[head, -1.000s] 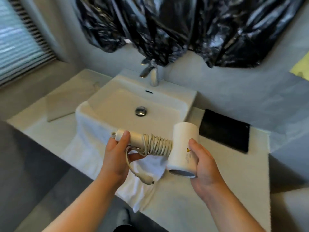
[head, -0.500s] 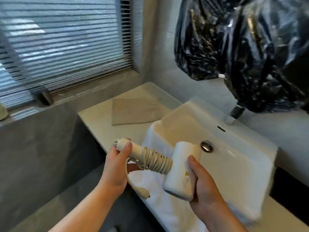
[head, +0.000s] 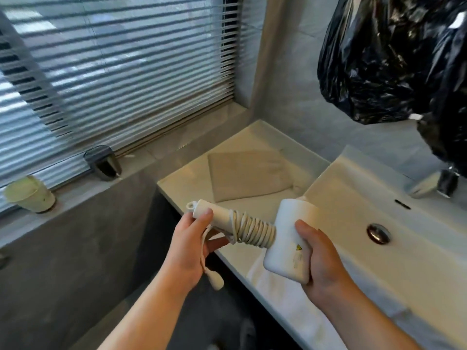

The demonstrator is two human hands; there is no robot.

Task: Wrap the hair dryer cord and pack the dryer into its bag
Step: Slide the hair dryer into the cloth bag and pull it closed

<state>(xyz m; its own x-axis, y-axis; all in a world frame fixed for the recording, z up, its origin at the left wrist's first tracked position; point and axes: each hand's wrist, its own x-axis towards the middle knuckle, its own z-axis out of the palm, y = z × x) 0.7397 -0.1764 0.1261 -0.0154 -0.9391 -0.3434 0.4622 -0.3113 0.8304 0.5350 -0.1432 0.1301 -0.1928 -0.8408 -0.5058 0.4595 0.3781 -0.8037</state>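
I hold a white hair dryer (head: 290, 238) level in front of me, over the counter's front edge. My right hand (head: 319, 258) grips its barrel. My left hand (head: 188, 245) holds the end of the handle, thumb on top. The white cord (head: 252, 229) is coiled tightly round the handle, and its plug (head: 214, 281) dangles below my left hand. A flat beige cloth bag (head: 249, 176) lies on the counter beyond the dryer, to the left of the sink.
A white sink (head: 394, 218) with a chrome drain (head: 378, 233) sits at right, a white towel (head: 285, 294) draped over its front. Black plastic sheeting (head: 394, 59) hangs above. On the window ledge stand a pale cup (head: 29, 194) and a dark holder (head: 103, 162).
My view has swung left, bringing the window, ledge and beige bag into sight. Both hands keep the same hold on the dryer, which now points toward the bag.
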